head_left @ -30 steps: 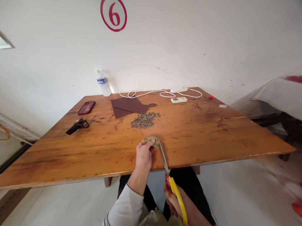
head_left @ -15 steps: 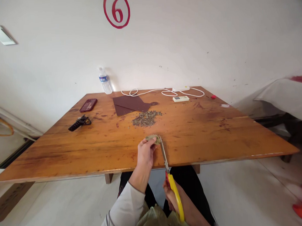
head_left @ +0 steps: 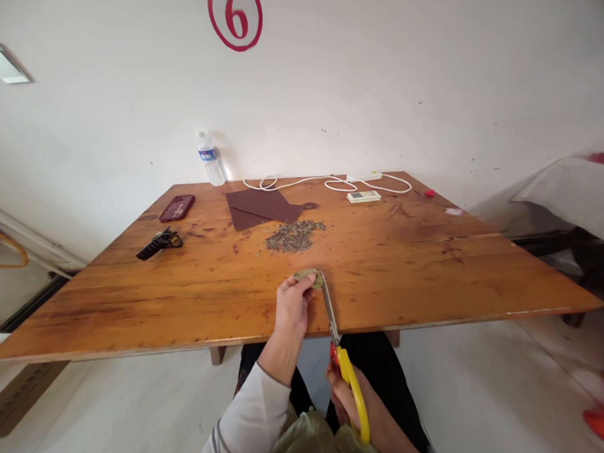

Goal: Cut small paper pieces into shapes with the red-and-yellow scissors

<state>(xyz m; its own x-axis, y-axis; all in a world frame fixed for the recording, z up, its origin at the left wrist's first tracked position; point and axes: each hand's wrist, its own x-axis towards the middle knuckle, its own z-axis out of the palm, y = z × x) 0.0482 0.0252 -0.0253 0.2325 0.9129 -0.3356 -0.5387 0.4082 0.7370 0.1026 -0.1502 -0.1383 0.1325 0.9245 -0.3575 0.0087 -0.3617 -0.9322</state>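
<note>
Between its thumb and fingers, my left hand (head_left: 292, 306) pinches a small greenish-brown flat piece (head_left: 304, 276) over the front part of the wooden table. My right hand (head_left: 343, 393) grips the scissors (head_left: 330, 313), which have yellow and red handles. The long metal blades point away from me, and their tips touch or nearly touch the right edge of the piece. Just beyond the piece lies a loose pile of small dark scraps (head_left: 293, 236). Part of my right hand is hidden by the yellow handle.
Brown sheets (head_left: 261, 207) lie behind the pile. A dark red phone (head_left: 178, 208) and black keys (head_left: 158, 243) are at left, a water bottle (head_left: 212, 160) by the wall. Back right are a power strip (head_left: 364, 176) with white cable and a pale remote (head_left: 363, 196).
The whole view has shifted slightly. Both hands keep nearly the same pose, with the piece and the scissors held as before.
</note>
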